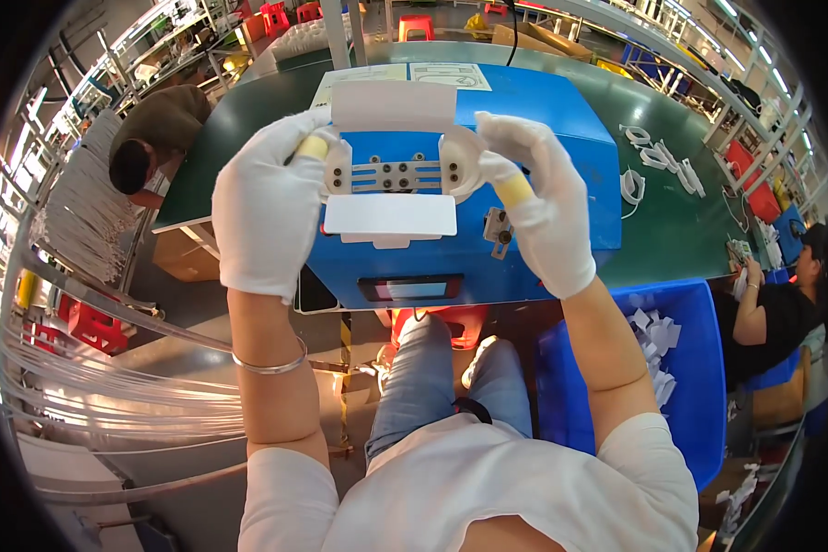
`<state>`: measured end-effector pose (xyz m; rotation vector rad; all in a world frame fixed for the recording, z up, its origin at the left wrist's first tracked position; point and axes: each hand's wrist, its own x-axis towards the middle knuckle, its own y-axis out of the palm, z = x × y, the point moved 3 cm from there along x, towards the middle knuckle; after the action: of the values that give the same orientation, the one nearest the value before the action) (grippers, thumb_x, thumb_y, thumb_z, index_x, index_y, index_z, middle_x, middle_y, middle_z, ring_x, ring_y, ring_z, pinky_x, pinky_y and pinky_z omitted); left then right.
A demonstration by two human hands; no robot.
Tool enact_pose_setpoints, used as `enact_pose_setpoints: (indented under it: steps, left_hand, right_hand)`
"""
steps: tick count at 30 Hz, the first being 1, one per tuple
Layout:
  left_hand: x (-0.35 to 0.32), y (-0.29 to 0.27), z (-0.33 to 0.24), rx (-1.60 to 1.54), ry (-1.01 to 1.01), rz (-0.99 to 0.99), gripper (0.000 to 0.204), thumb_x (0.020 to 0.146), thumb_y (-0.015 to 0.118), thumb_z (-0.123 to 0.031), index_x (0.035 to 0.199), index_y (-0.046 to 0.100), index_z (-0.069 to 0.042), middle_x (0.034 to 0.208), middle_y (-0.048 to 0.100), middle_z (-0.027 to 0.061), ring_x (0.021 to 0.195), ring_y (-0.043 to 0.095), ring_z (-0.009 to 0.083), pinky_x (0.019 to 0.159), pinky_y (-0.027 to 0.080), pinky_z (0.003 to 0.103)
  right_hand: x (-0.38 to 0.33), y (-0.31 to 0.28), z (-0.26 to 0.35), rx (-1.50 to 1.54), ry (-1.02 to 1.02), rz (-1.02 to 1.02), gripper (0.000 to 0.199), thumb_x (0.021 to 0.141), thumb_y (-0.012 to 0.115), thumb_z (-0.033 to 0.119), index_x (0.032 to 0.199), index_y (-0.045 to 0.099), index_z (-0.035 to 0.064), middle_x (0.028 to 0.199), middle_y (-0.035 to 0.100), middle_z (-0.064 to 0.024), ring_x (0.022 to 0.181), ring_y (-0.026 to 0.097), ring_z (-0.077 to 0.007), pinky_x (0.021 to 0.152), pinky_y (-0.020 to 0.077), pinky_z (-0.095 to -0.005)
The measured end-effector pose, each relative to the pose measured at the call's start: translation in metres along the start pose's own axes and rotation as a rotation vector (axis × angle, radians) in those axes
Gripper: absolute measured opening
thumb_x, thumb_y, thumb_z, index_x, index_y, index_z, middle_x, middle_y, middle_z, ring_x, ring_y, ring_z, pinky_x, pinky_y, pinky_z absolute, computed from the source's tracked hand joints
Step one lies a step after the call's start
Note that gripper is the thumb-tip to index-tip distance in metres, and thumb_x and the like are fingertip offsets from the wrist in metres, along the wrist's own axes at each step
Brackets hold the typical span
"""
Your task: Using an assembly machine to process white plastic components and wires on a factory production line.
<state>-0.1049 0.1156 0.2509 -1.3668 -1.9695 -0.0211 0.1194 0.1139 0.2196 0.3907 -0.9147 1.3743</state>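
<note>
Head view shows a white card piece [391,213] spread over the front of a blue machine [561,138], one panel standing at twelve o'clock and another, with a small tab, lying at six, while a slotted metal bracket [396,175] shows through the gap between them. At nine o'clock the gloved left hand [265,198] has its fingers and thumb drawn nearly together on the card's side; at three the gloved right hand [547,198] pinches the opposite, rounded side, its fingertips likewise almost closed. Just what lies between the fingertips is partly hidden by the gloves. From where I stand, the work looks about midway: the piece is opened out and brought to the bracket, yet both panels stand apart and neither hand has let go, so closing and release seem left. A metal block [499,230] sits at about four o'clock, just below the right thumb, and could catch it. A small screen [409,289] is at six o'clock. Farther out, white looped pieces [632,187] lie on the green table [667,235] at three, a blue bin [708,396] holding white scraps [653,345] stands at four, and co-workers bend at nine [170,124] and four [773,317].
</note>
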Motion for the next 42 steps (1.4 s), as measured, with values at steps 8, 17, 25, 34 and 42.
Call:
enact_pose_setpoints:
  steps: [8,17,25,34,42]
  left_hand:
    - [-0.035,0.011,0.051,-0.345,-0.192,-0.107,0.029,0.091,0.061,-0.029,0.103,0.063,-0.002,0.081,0.059,0.0014,0.061,0.053,0.0044,0.048,0.042,0.018]
    - [-0.08,0.048,0.071,-0.822,-0.526,0.176,0.026,0.094,0.054,-0.019,0.096,0.062,0.005,0.076,0.066,0.0122,0.058,0.063,0.0145,0.053,0.052,0.025]
    - [-0.071,-0.054,0.092,0.016,0.059,-0.388,0.015,0.078,0.068,-0.003,0.092,0.067,-0.008,0.09,0.067,0.0082,0.088,0.064,0.0196,0.078,0.05,0.031]
    - [-0.079,-0.314,0.143,0.738,-0.115,-1.339,0.038,0.087,0.062,-0.017,0.117,0.056,0.004,0.102,0.062,0.0141,0.083,0.059,0.022,0.078,0.048,0.032]
    - [-0.078,-0.149,0.062,-1.035,-0.01,-0.085,0.034,0.097,0.041,-0.025,0.104,0.058,0.005,0.059,0.051,0.0057,0.045,0.048,0.0123,0.039,0.037,0.025]
  right_hand:
    - [0.008,0.001,-0.017,0.286,0.328,0.251,0.045,0.091,0.062,0.028,0.123,0.051,-0.0017,0.115,0.057,-0.0084,0.107,0.052,-0.0139,0.095,0.0405,-0.0288]
    - [0.056,0.04,0.01,0.125,0.278,0.357,0.029,0.09,0.062,0.019,0.108,0.058,-0.0028,0.099,0.063,-0.0049,0.09,0.056,-0.0098,0.081,0.0443,-0.0241]
    - [0.036,0.009,0.001,-0.167,0.055,0.239,0.033,0.095,0.054,0.024,0.117,0.054,-0.0002,0.112,0.057,-0.0054,0.105,0.052,-0.0129,0.095,0.0382,-0.0266]
    - [0.027,0.001,0.029,-0.118,-0.012,0.192,0.024,0.095,0.051,0.009,0.117,0.057,0.003,0.114,0.058,-0.0054,0.107,0.055,-0.0171,0.097,0.0407,-0.0291]
    - [0.022,0.038,0.079,0.073,-0.072,0.417,0.027,0.09,0.057,0.015,0.111,0.061,-0.0013,0.112,0.059,-0.0089,0.093,0.057,-0.0136,0.081,0.0459,-0.0253]
